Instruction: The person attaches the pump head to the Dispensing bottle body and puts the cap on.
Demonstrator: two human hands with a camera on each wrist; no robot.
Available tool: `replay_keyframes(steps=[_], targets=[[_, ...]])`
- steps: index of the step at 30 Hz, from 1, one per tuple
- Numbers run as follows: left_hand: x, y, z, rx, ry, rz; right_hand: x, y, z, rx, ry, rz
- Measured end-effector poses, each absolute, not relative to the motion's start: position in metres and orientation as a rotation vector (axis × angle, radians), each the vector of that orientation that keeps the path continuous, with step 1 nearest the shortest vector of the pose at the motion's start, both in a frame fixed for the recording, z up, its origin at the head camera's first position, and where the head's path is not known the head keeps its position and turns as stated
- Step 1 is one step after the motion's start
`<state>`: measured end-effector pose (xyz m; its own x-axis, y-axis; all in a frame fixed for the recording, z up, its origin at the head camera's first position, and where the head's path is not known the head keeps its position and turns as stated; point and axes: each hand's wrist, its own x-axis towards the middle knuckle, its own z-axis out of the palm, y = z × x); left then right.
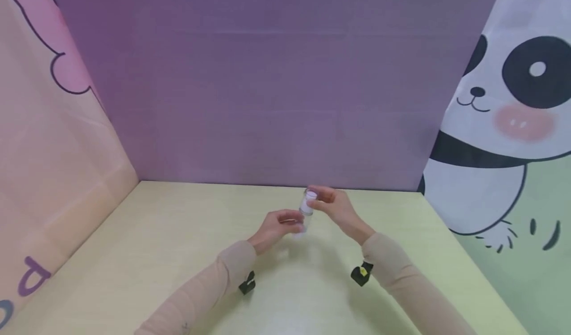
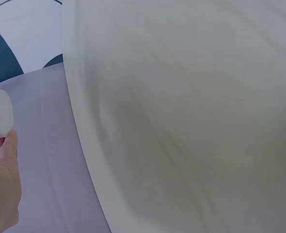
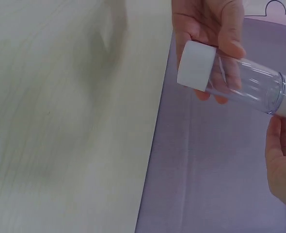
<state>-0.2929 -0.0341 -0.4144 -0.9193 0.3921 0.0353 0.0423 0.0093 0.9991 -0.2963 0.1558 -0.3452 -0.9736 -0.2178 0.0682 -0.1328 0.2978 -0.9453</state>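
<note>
Both hands hold a clear cylindrical bottle slightly tilted above the table. My left hand grips the lower clear section, its thumb and fingers round it beside the white end cap. At the upper end, my right hand pinches the part with white inside the clear wall. From the right wrist, the clear body looks see-through, with the left hand's fingers showing behind it. In the left wrist view only the white end cap and part of a hand appear at the edge.
A pale wood-look table lies under the hands. Behind it rises a purple backdrop. A pink printed sheet stands on the left and a panda-printed sheet on the right. Black wrist-worn devices hang below both sleeves.
</note>
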Motion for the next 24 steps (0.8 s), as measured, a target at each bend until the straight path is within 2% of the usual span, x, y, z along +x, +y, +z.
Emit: replay_keyframes(steps=[24], targets=[[-0.318,-0.010,-0.427,0.461,2.167,1.975,-0.321,0.169,-0.365,-0.296,2.552,-1.825]])
